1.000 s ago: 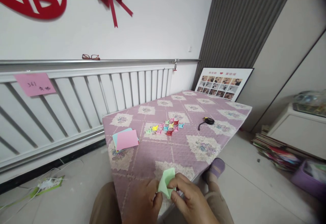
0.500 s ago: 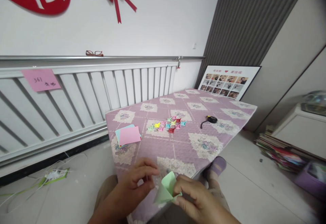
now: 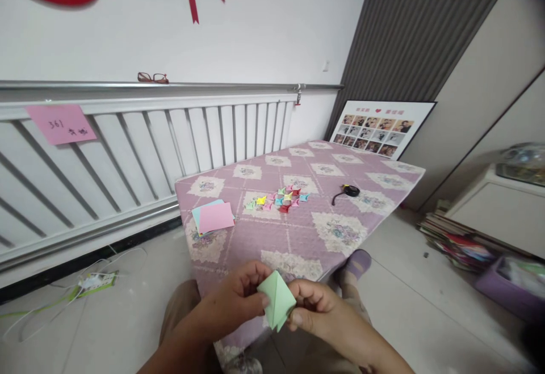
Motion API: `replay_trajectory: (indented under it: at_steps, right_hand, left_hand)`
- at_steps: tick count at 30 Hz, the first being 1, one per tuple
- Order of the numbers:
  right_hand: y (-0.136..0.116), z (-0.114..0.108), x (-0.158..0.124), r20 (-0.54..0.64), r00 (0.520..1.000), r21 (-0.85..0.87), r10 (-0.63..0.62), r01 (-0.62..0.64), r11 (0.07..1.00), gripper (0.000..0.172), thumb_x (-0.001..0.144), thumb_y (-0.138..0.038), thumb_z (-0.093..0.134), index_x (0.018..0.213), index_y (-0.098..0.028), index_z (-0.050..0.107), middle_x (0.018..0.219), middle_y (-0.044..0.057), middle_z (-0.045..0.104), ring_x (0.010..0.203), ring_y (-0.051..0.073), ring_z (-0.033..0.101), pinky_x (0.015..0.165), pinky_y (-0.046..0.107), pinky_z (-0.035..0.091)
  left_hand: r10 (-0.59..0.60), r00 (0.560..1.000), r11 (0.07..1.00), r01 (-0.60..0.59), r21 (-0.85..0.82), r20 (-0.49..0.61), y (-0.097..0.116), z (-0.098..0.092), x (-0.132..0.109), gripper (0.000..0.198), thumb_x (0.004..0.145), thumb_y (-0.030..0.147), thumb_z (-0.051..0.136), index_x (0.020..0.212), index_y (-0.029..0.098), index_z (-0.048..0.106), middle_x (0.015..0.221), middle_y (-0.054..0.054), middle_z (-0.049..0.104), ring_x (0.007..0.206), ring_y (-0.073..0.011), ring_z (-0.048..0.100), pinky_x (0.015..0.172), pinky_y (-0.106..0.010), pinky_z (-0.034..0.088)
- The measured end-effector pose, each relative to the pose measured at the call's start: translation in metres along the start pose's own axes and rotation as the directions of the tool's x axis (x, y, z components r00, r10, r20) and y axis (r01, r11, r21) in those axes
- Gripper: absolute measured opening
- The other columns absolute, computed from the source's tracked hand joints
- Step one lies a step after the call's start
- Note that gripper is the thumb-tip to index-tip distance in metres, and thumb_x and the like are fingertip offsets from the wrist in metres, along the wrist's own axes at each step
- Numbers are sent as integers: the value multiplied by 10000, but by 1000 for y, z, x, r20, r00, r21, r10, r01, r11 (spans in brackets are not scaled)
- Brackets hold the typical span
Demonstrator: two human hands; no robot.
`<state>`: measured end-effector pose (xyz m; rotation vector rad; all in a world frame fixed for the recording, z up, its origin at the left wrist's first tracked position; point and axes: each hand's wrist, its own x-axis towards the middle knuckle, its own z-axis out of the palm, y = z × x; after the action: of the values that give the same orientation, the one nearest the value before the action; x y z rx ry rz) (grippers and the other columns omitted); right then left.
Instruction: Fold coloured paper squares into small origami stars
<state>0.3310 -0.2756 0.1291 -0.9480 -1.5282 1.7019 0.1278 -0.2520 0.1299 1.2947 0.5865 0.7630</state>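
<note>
Green paper part-folded, held in both hands

The green paper, at 6 o'clock over the bench's near edge, is a flat pointed shape; it looks partly folded, not yet like the small folded pieces at 12 o'clock, and unfolded sheets wait at 10 o'clock. The left hand and right hand each have a grip pinched on it. Half a second ago only the right held it, looser and more open.
</note>
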Motion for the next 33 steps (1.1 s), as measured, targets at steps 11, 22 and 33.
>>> replay_trajectory:
  at_steps: [11, 22, 33]
  right_hand:
    - [7, 0, 4, -129, 988, -84, -90, 79, 993, 319, 808, -476, 628, 725, -174, 567, 653, -31, 501, 639, 116, 427, 619, 246, 312]
    - [11, 0, 7, -301, 936, -237, -180, 109, 965, 219, 790, -384, 602, 700, -196, 534, 629, -52, 391, 603, 111, 347, 569, 237, 286]
    - [30, 4, 10, -415, 870, -375, -265, 102, 922, 91, 799, -312, 556, 794, -226, 524, 646, -54, 418, 596, 117, 413, 560, 227, 339]
  left_hand:
    - [69, 992, 998, -69, -3, -107, -16, 6, 7, 223, 749, 247, 680, 902, 140, 558, 770, 7, 559, 686, -104, 479, 635, -227, 367]
    - [203, 938, 921, -85, 381, -281, -28, 18, 9, 217, 757, 137, 549, 967, 186, 568, 839, -12, 576, 767, -147, 549, 697, -264, 447]
    - [152, 907, 988, -155, 25, -393, -46, 24, 15, 514, 732, 273, 654, 1217, 220, 491, 1017, -55, 598, 811, -161, 576, 720, -274, 460]
